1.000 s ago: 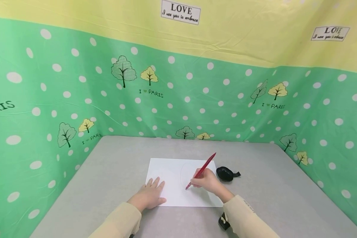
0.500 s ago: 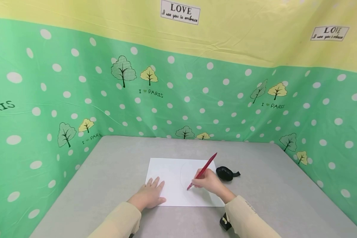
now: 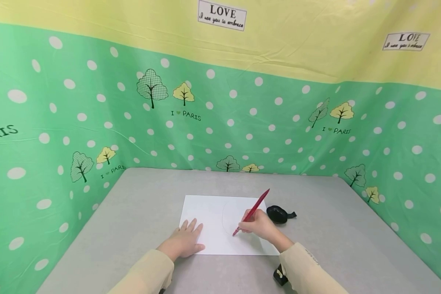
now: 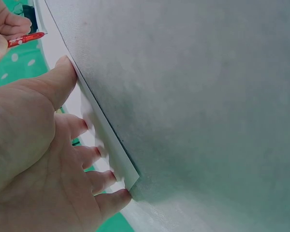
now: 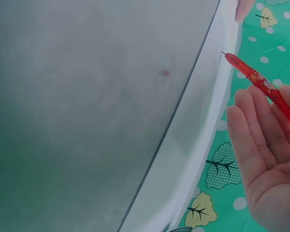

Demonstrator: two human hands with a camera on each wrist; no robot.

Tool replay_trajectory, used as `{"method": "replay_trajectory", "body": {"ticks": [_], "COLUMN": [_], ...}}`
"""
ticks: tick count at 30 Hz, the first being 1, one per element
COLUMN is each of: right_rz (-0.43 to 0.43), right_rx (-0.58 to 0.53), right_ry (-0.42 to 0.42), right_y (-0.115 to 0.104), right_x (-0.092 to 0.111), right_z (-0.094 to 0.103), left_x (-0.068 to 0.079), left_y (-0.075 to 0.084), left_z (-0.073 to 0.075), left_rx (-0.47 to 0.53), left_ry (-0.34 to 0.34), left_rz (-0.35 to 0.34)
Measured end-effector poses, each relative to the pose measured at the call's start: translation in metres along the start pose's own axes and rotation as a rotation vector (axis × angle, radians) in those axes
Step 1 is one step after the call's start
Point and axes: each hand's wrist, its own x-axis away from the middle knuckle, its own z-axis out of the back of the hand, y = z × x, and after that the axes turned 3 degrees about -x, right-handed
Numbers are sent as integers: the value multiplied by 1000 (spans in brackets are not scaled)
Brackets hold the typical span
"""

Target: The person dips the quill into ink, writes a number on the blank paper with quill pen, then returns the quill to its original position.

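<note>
A white sheet of paper (image 3: pixel 209 208) lies on the grey table, with a thin curved line (image 3: pixel 222 216) drawn on it. My left hand (image 3: pixel 185 240) rests flat with fingers spread on the sheet's near left corner; in the left wrist view, its thumb and fingertips (image 4: pixel 99 181) are along the paper's edge. Over the sheet's right half, my right hand (image 3: pixel 260 226) pinches a red pen (image 3: pixel 258 203), tilted, its tip at the lower end of the curve. The right wrist view shows the pen's printed barrel (image 5: pixel 253 77) and fine tip, with the other fingers (image 5: pixel 246 135) loosely bent.
Just right of the sheet sits a rounded black object (image 3: pixel 277 214) with a short tail. A small black device (image 3: pixel 280 275) shows at the right sleeve (image 3: pixel 308 269). The grey table (image 3: pixel 150 188) is enclosed by a green and yellow patterned curtain (image 3: pixel 250 134).
The pen and right hand have shifted slightly right and toward me, and the pen tip has moved along the curve's lower end. The left hand stays in place on the sheet.
</note>
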Motion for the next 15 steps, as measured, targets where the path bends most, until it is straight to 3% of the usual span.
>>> {"method": "replay_trajectory", "body": {"ticks": [15], "right_rz": [30], "right_rx": [2], "right_ry": [-13], "right_y": [6], "right_x": [4], "right_z": [7], "left_x": [0], "left_y": [0], "left_z": [-1], "left_rx": [12], "left_ry": [-3], "left_rz": [2]}}
